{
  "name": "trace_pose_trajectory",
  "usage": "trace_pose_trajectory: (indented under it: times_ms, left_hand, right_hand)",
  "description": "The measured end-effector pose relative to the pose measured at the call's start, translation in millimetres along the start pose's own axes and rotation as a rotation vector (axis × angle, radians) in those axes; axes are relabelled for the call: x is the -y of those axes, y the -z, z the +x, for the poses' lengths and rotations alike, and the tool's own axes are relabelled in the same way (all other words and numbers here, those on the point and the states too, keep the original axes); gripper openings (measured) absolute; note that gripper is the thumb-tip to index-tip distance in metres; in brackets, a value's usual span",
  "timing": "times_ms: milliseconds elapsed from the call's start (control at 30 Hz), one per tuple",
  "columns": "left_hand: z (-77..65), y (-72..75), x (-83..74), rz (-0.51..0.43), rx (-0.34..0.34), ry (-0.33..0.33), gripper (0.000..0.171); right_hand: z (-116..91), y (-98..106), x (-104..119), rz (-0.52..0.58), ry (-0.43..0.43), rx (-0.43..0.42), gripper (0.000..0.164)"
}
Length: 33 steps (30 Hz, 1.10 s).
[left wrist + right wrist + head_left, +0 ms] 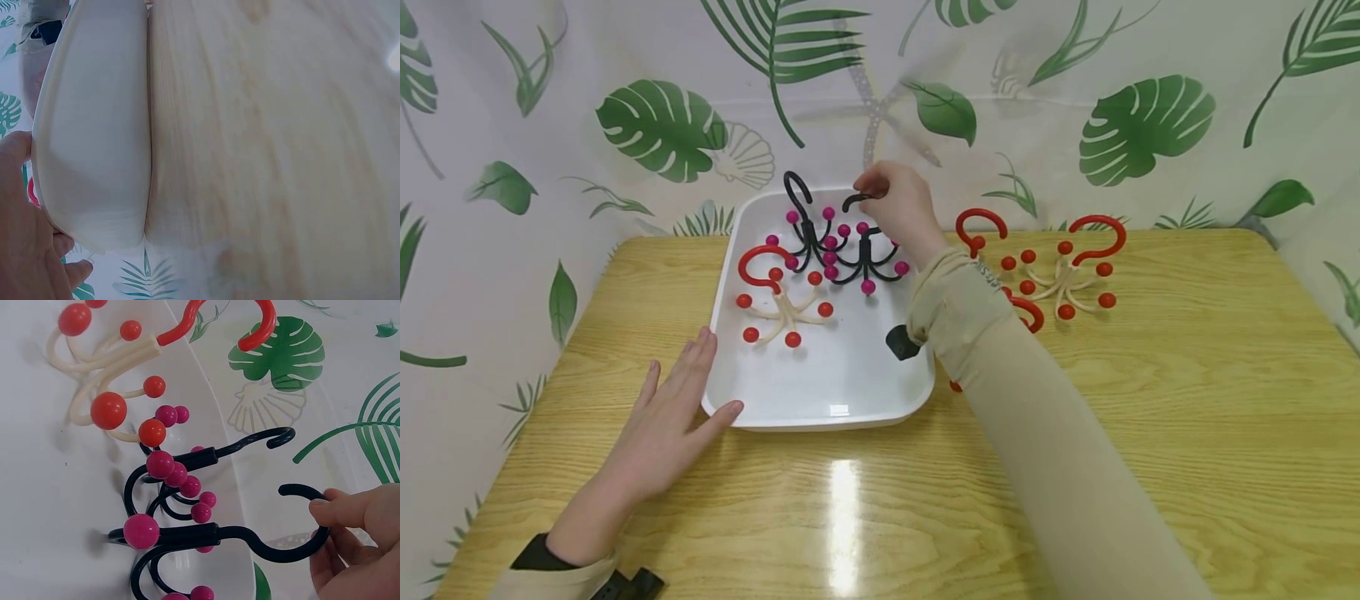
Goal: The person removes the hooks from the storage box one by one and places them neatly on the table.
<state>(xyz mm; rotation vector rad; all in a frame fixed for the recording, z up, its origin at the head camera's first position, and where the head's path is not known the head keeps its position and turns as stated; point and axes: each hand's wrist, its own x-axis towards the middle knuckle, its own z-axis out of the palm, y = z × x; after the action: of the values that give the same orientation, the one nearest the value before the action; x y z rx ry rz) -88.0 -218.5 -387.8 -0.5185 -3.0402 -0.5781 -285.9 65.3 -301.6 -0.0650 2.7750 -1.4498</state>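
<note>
My right hand (901,208) pinches the curved top of a black multi-arm hook (275,553) with pink ball tips, over the back of a white tray (820,383). Beside it stands a second black hook (808,235) with pink balls. A cream hook (784,310) with a red curved top and red balls stands in the tray's left part. With its fingers extended, my left hand (662,429) touches the tray's front-left corner. In the left wrist view, the thumb lies at the rim and other fingers are partly hidden behind the tray.
Right of the tray, another cream-and-red hook (1063,279) stands on the wooden table (1210,375). More red hook tops (981,218) show near it, partly hidden by the right sleeve (1037,417). A leaf-patterned cloth (1022,67) hangs behind the table.
</note>
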Motion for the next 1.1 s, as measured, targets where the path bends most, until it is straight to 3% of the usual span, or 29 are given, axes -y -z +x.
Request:
trace_pose_trajectory:
  times_ms: [500, 833, 1100]
  left_hand:
    - [0.7, 0.0, -1.0, 0.002, 0.011, 0.013, 0.083]
    - [0.4, 2.1, -2.4, 0.0, 0.009, 0.019, 0.083]
    - [0.7, 1.8, -2.7, -0.001, 0.011, 0.018, 0.083]
  right_hand:
    - [-4.8, -1.6, 3.6, 0.027, -0.011, -0.069, 0.02]
    - [-19.7, 7.9, 36.7, 0.015, 0.135, -0.094, 0.022]
    - [-45.5, 26.5, 60.4, 0.022, 0.218, -0.083, 0.022]
